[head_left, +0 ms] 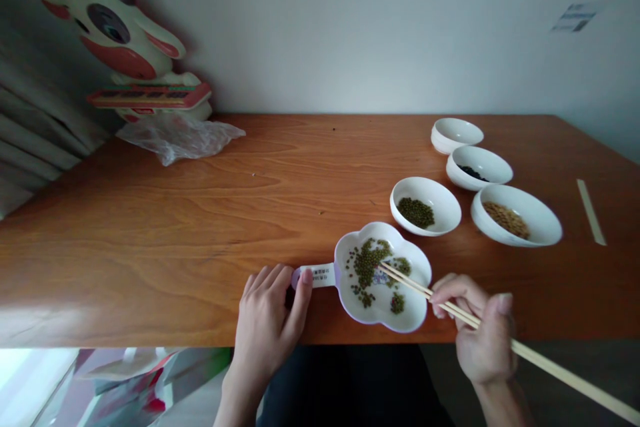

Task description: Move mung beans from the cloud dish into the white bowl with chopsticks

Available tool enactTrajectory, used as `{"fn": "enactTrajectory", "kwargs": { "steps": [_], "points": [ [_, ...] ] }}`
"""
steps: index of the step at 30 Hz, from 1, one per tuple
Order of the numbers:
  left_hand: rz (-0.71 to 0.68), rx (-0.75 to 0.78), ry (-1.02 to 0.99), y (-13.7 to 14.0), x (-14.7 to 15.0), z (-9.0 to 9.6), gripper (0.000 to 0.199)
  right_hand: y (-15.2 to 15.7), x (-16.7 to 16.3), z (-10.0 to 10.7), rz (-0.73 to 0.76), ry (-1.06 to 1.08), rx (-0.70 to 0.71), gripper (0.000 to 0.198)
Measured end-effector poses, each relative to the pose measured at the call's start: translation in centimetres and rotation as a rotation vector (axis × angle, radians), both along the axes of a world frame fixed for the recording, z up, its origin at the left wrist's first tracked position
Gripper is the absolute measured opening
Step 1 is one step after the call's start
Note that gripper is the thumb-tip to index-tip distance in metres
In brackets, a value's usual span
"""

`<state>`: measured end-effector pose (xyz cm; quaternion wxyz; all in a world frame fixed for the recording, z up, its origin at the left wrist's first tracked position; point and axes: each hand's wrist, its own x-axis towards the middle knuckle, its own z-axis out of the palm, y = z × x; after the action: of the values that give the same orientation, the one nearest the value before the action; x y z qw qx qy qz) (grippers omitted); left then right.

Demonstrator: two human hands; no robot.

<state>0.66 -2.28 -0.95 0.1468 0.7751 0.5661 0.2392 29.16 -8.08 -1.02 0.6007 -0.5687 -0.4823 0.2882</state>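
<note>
Near the table's front edge lies a flower-shaped white dish (383, 313) with a lilac rim and a labelled handle. Green mung beans (367, 263) are scattered across its bottom in loose patches. My left hand (273, 310) grips the end of the dish's handle between thumb and fingers. A pair of wooden chopsticks (457, 313) is held in my right hand (483, 327), their tips close together among the beans inside the dish. Whether a bean sits between the tips is too small to tell. Just behind the dish, a white bowl (447, 213) contains more mung beans.
At the right stand a bowl of tan beans (545, 220), a bowl of black beans (495, 163) and another white bowl (457, 137). A pale strip (591, 212) lies at far right. A cow-shaped toy keyboard (150, 80) and a crumpled plastic bag (180, 137) occupy the back left.
</note>
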Motion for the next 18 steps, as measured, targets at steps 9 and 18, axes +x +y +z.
{"fn": "enactTrajectory", "kwargs": {
  "steps": [9,18],
  "points": [
    [0.007,0.003,0.006,-0.1,-0.1,0.0,0.031,-0.4,0.9,-1.1,0.037,-0.067,-0.078,0.083],
    [-0.004,0.014,0.006,0.0,-0.1,0.0,0.030,0.2,0.1,0.0,-0.003,-0.024,0.005,0.081]
  ]
}}
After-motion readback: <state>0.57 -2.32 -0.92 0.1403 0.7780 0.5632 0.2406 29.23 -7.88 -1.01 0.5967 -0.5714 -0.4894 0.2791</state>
